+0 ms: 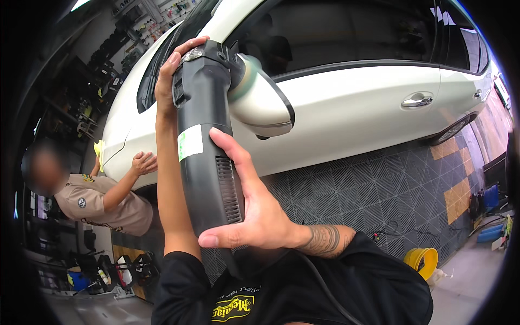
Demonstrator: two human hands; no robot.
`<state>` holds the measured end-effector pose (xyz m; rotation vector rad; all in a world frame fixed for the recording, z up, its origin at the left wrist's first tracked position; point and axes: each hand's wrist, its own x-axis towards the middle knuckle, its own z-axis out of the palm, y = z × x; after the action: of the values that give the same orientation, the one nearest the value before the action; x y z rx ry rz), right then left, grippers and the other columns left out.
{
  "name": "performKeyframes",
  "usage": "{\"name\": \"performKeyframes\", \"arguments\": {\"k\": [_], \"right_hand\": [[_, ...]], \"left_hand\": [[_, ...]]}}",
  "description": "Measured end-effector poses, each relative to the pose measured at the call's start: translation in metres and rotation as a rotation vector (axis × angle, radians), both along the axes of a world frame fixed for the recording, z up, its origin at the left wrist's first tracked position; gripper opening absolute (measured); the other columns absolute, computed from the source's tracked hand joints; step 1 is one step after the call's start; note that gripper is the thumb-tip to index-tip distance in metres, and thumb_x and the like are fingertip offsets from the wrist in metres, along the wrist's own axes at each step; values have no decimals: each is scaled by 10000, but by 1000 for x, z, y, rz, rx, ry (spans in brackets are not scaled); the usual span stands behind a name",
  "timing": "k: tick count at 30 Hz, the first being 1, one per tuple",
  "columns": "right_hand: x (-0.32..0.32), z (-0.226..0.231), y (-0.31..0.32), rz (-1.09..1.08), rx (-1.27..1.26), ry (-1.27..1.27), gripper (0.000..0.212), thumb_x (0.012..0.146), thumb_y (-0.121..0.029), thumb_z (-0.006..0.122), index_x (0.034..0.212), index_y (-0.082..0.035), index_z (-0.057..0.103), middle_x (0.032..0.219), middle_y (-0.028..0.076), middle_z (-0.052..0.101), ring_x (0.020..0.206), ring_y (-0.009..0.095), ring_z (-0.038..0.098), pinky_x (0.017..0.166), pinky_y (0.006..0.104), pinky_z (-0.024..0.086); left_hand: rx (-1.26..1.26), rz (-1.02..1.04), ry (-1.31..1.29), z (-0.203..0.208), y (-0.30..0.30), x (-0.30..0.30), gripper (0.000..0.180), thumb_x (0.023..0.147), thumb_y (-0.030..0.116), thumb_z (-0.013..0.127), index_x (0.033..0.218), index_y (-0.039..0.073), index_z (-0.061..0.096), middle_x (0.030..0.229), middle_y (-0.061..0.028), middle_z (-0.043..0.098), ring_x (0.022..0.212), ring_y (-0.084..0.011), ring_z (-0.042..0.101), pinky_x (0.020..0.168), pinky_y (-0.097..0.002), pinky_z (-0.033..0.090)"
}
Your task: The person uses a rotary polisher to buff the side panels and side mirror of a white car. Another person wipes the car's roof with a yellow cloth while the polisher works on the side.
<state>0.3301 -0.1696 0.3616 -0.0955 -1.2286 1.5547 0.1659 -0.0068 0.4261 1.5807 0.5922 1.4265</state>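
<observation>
A black car polisher [206, 119] stretches up in front of me, with a pale label on its body and a vent grille on its side. My left hand [172, 73] is wrapped over its head end. Around the rear of the body, my right hand [260, 208] grips with thumb and fingers apart on the casing. The polisher's round pad [246, 78] faces the white side mirror [265, 105] of the car. Whether pad and mirror touch, I cannot tell. Part of the left fingers is hidden behind the tool.
A white car [346, 108] spans the far side. At the left stands another person in a beige shirt [108, 200], beside a yellow cloth [99, 154] at the car's front. A yellow bucket [422, 262] and cord lie on the dark tiled floor [368, 189] at right.
</observation>
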Motion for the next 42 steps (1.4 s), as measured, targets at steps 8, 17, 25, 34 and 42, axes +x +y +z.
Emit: {"name": "performKeyframes", "arguments": {"k": [8,17,25,34,42], "right_hand": [[36,-8,-18,38,-50,51,1076,702,-238,825,1509,-82,131,1462,169,253,1372,276,258,1122,381,229],[27,-8,1,93,-31,-51,1072,686,-201,839,1508,-90,159,1444,139,283,1345,231,295,1111,352,257],[-22,0,15,-54,12,-164,998,689,-191,818,1492,-99,234,1455,165,348,1339,270,352,1102,370,290],[-92,-9,38,-164,44,-304,992,671,-231,819,1486,-117,264,1436,176,368,1331,285,365,1096,394,304],[-120,-18,46,-213,110,-480,986,680,-204,826,1484,-97,265,1390,164,406,1326,271,372,1087,391,319]], "left_hand": [[39,63,82,-2,-13,26,514,908,343,420,1213,-47,558,1169,-153,598,1010,-206,604,909,-321,483],[22,128,-60,-20,-3,-1,503,944,330,362,1223,-65,501,1384,-240,446,1128,-290,585,958,-423,508],[67,57,-143,-33,27,-52,448,961,268,335,1191,-75,509,1387,-284,417,1167,-328,556,972,-449,501],[64,-35,-273,-57,62,-114,459,940,260,366,1214,-69,532,1371,-236,457,1155,-290,556,1001,-410,453],[162,-27,-361,-92,81,-147,417,950,259,342,1153,-28,566,1397,-269,400,1236,-349,486,1030,-464,428]]}}
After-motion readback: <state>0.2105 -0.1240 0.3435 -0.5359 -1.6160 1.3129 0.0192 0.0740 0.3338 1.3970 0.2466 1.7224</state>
